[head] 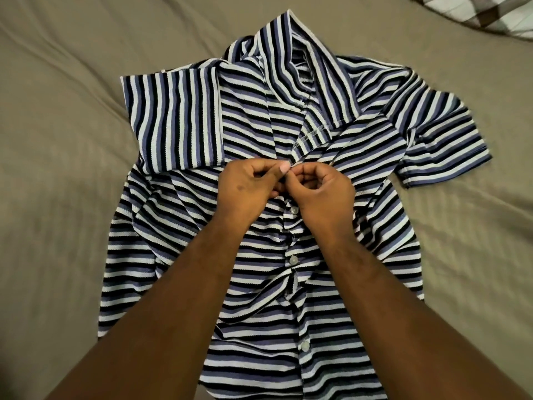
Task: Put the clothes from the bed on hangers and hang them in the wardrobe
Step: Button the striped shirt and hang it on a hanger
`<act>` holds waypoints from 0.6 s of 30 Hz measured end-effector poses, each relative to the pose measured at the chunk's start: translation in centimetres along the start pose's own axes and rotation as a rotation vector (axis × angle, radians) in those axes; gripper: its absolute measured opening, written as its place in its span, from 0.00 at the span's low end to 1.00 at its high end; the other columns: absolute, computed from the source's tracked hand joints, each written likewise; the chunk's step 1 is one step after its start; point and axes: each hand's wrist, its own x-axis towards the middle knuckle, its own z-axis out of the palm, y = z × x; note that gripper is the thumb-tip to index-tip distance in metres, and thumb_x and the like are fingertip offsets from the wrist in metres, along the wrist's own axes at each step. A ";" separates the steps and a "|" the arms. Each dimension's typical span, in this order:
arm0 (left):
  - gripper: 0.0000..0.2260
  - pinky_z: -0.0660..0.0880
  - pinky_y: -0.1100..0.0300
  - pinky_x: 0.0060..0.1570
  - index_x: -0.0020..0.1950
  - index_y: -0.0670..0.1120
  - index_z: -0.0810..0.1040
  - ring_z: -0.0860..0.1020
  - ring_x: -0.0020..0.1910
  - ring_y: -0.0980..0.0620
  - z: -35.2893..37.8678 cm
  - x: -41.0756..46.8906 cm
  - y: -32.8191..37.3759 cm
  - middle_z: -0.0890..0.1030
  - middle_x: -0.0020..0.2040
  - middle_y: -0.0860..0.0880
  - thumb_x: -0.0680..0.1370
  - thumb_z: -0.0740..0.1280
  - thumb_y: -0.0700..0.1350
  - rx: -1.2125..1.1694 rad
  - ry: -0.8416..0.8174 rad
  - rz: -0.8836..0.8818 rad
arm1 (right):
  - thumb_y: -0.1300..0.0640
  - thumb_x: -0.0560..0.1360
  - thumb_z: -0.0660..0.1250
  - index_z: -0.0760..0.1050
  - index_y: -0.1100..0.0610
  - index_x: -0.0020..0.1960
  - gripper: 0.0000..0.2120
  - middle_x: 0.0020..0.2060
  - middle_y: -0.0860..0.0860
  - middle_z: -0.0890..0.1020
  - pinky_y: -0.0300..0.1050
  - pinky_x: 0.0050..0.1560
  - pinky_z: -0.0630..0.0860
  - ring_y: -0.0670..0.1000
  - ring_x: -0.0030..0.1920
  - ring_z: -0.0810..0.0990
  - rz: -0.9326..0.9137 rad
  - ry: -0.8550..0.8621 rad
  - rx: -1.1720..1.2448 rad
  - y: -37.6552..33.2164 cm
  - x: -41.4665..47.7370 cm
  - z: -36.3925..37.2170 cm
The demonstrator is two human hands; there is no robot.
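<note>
Head view shows the task at an early stage. A striped shirt [274, 313] lies front-up and rumpled on the bed [57, 140], collar [291, 53] toward the far side and hem toward the person. No hanger and no wardrobe are in sight, so by my reading nothing of this garment has been hung yet.

Both hands meet at the top of the button strip, just below the collar opening. The left hand [248, 183] has its fingers curled and its thumb pressed forward, nipping the edge of the cloth. The right hand [323, 189] is curled the same way and pinches the facing edge, so the fingertips [284, 168] of the two hands are touching. Three buttons [293, 210] below the hands look fastened. Whether the top one is being done up or undone I cannot tell, as the fingers hide it.

Left to do, as I judge it: finish at the placket, fetch a hanger, seat the shoulders on it and carry the shirt to the wardrobe.

One sleeve [173, 119] is folded across the chest and the collar stands up crumpled; both would need straightening first. A checked cloth [490, 15] lies at the far right, well apart from the shirt. The bed's edges are out of view.
</note>
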 end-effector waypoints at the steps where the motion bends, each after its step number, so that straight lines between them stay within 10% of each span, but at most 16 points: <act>1: 0.08 0.81 0.64 0.38 0.54 0.47 0.86 0.85 0.38 0.55 0.1 0.0 -0.1 0.86 0.39 0.50 0.78 0.73 0.48 0.026 0.023 0.021 | 0.55 0.74 0.76 0.83 0.55 0.46 0.04 0.37 0.47 0.85 0.41 0.39 0.84 0.45 0.35 0.84 -0.009 0.010 -0.013 0.1 -0.1 0.1; 18: 0.08 0.76 0.64 0.38 0.57 0.54 0.80 0.79 0.35 0.63 0.9 -0.3 -1.4 0.82 0.41 0.57 0.81 0.66 0.55 0.325 0.092 0.139 | 0.58 0.77 0.72 0.83 0.54 0.47 0.01 0.37 0.49 0.85 0.36 0.32 0.75 0.43 0.32 0.79 0.073 -0.109 0.088 0.3 0.6 -1.0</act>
